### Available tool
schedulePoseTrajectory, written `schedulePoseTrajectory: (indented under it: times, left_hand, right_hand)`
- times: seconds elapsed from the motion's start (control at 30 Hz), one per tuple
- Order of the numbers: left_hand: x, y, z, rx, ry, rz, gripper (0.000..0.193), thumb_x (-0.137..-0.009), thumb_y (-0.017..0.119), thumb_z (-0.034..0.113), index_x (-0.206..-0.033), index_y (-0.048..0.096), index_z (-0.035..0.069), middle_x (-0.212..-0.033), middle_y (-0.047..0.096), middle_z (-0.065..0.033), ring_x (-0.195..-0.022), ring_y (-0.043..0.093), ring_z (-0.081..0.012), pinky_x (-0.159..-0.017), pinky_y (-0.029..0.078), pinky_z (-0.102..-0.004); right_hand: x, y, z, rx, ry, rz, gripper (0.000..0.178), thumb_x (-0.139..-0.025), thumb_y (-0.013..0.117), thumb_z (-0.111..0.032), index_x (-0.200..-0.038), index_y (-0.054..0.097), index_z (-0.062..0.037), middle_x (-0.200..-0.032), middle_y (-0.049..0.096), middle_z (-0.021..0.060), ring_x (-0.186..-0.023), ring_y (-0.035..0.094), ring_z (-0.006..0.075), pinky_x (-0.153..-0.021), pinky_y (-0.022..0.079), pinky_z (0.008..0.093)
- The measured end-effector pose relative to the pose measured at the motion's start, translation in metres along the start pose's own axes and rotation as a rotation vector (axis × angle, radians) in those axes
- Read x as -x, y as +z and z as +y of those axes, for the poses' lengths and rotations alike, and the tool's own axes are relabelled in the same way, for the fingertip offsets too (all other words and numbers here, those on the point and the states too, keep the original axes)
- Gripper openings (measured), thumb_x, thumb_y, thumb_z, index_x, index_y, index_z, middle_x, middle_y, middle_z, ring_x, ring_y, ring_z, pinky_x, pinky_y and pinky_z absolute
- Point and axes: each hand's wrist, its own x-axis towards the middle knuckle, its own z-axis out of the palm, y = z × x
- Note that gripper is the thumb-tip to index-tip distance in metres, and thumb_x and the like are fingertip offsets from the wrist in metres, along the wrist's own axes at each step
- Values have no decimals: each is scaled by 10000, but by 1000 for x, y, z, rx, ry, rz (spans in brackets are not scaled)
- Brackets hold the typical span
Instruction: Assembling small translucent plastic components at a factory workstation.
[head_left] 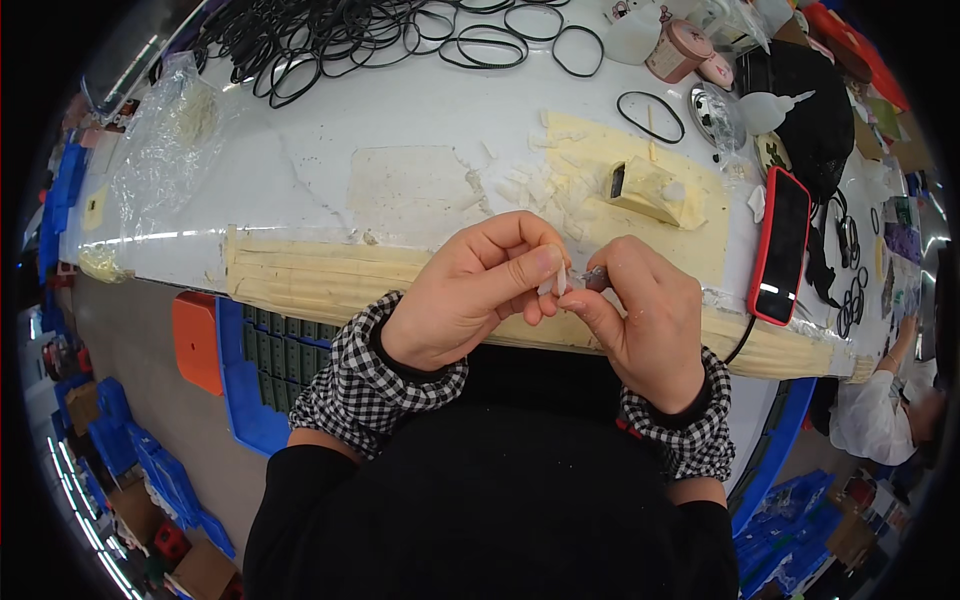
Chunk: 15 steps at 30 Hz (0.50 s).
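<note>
Both hands meet over the table's near edge. My left hand (475, 285) is closed in a pinch, with small whitish pieces (560, 283) showing at its fingertips; their kind is too small to make out. Close beside it, my right hand (645, 310) pinches a small greyish, shiny piece (595, 278) between thumb and forefinger. The fingers cover most of both pieces, so I cannot tell whether they are joined. Just beyond the hands, a tape-covered block (655, 195) sits on a yellow taped patch (700, 240), among scattered pale scraps (535, 190).
Many black rubber belts (483, 47) lie along the far side. To the right stand a red-cased phone (780, 245), a black bag (812, 110) and a pink container (680, 50). A clear plastic bag (165, 150) lies left. Below are a blue crate (255, 420) and an orange stool (197, 342).
</note>
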Motion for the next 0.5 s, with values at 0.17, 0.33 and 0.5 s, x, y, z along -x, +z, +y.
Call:
schedulePoseTrajectory:
  times: [0.17,0.33,0.5]
  left_hand:
    - [-7,9,-11,262,131,97,183,-995,436,235,-969,501,66,-903,545,-3,-1049,529,-118,-779,460,-212]
    - [-10,15,-8,308,111,61,206,-999,422,251,-939,503,71,-948,543,-14,-1169,489,-156,-884,468,-268]
    - [-11,18,-14,205,182,85,206,-1003,399,270,-958,491,92,-920,544,1,-1262,441,-197,-942,457,-289]
  right_hand:
    - [4,8,-3,-51,-46,211,228,-651,769,-117,-809,610,-73,-691,519,36,-524,524,181,-450,410,295]
    - [4,26,-1,5,-144,281,284,-614,747,-86,-879,648,-59,-759,556,34,-553,556,170,-461,425,273]
    - [2,30,-3,143,-204,329,287,-633,703,-78,-916,661,-52,-789,572,38,-550,557,169,-457,427,273]
